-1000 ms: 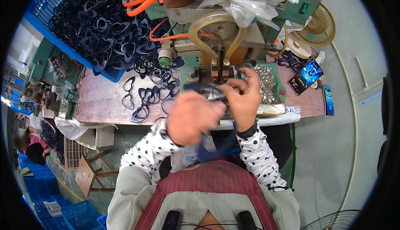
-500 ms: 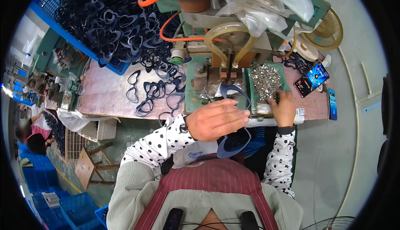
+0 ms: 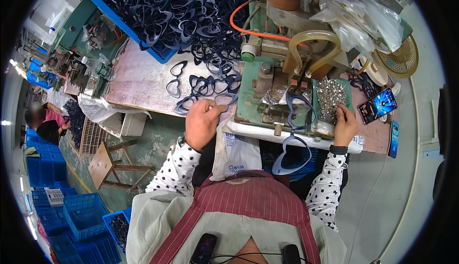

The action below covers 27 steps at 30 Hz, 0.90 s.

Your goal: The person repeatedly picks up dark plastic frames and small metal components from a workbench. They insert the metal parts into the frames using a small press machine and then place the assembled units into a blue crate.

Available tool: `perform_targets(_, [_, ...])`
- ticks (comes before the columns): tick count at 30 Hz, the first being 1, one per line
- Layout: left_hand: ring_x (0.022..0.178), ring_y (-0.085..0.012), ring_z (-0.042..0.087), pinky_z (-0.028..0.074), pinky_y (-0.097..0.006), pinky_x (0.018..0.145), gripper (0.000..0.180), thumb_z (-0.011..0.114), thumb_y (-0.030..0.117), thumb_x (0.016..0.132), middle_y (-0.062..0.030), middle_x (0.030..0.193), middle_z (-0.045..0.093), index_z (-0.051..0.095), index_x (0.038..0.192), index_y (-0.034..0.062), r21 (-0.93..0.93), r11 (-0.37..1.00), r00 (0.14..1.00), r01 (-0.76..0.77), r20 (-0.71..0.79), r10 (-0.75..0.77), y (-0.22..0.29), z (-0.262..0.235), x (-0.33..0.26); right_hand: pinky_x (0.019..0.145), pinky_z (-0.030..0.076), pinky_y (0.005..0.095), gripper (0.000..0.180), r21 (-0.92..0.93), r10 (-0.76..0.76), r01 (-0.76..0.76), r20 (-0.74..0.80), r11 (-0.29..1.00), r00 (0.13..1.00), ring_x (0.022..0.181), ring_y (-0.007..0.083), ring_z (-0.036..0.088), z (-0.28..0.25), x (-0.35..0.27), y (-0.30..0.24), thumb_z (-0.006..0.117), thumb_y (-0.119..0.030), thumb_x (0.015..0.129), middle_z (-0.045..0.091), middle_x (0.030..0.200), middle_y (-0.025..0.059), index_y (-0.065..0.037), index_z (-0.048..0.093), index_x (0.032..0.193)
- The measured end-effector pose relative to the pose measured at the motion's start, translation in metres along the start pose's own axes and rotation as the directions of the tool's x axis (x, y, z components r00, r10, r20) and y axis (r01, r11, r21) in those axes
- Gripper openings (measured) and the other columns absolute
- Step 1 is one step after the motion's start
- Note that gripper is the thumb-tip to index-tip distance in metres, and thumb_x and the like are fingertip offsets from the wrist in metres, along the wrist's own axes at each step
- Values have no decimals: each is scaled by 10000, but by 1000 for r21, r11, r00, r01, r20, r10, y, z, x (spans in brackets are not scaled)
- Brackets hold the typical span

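My left hand (image 3: 202, 122) is at the table's front edge, its fingers pinched on a dark blue heart-shaped frame (image 3: 224, 100) at the near end of a loose heap of such frames (image 3: 205, 83). My right hand (image 3: 344, 126) reaches into a pile of small shiny metal parts (image 3: 331, 93) on the right side of the green press machine (image 3: 260, 89); its fingertips are buried in the pile. A double heart-shaped blue frame (image 3: 292, 137) hangs from the front of the machine between my hands, and neither hand touches it.
A blue crate (image 3: 165, 53) heaped with dark frames stands at the back left. A lit phone (image 3: 377, 106) and a small fan (image 3: 399, 56) are to the right. A wooden stool (image 3: 112, 164) and blue crates (image 3: 79, 211) stand lower left, near another person (image 3: 45, 123).
My left hand has left the machine and moved left to the loose frames. My right hand went to the metal parts and stays there. The double frame now hangs free.
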State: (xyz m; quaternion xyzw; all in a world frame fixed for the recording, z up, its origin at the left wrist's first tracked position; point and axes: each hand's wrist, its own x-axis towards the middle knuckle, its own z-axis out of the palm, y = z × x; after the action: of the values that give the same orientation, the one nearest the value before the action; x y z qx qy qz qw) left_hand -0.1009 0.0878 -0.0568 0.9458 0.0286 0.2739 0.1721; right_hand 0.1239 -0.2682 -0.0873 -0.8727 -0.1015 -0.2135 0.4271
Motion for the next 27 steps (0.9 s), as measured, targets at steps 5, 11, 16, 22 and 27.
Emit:
perform_targets(5, [785, -345, 590, 490, -419, 667, 306, 760, 220, 753, -165, 888, 558, 687, 1009, 69, -10, 958, 953, 286, 112, -283, -17, 37, -23, 741, 501, 326, 125, -27, -28, 26, -57, 999, 998, 805, 245, 647, 5, -1, -6, 686, -114, 852, 691, 877, 108, -65, 727, 960])
perform_targets(11, [777, -393, 600, 490, -461, 669, 170, 697, 152, 800, -182, 883, 567, 611, 906, 51, -10, 938, 936, 347, 72, -346, -17, 32, -3, 778, 493, 349, 117, -63, -152, 148, -63, 987, 986, 859, 269, 635, 4, 0, 3, 689, -63, 827, 686, 913, 100, -64, 720, 940])
perform_targets(16, [826, -340, 599, 445, -416, 728, 139, 603, 43, 862, -147, 857, 616, 608, 997, 10, -168, 962, 951, 214, -191, -245, 24, -3, 46, 781, 499, 350, 145, -135, -164, 155, -56, 979, 985, 849, 280, 644, 9, 2, -24, 683, -47, 821, 690, 909, 117, -69, 723, 959])
perform_targets(22, [877, -188, 613, 393, -416, 926, 348, 666, 59, 730, -16, 949, 672, 685, 1075, 94, -4, 874, 822, -486, -342, 456, 85, -9, 74, 738, 471, 245, 173, 490, -28, -53, 156, 870, 987, 800, 152, 626, 7, 4, -104, 647, 19, 814, 698, 891, 82, -9, 730, 964])
perform_targets(27, [853, -185, 644, 461, -409, 911, 336, 688, 150, 770, -46, 981, 691, 672, 1099, 86, -114, 752, 739, -649, -332, 587, 115, 7, 83, 525, 301, 170, 229, 605, 19, -226, 329, 763, 944, 613, -6, 413, -5, -4, -159, 713, 7, 773, 663, 837, -36, -23, 720, 999])
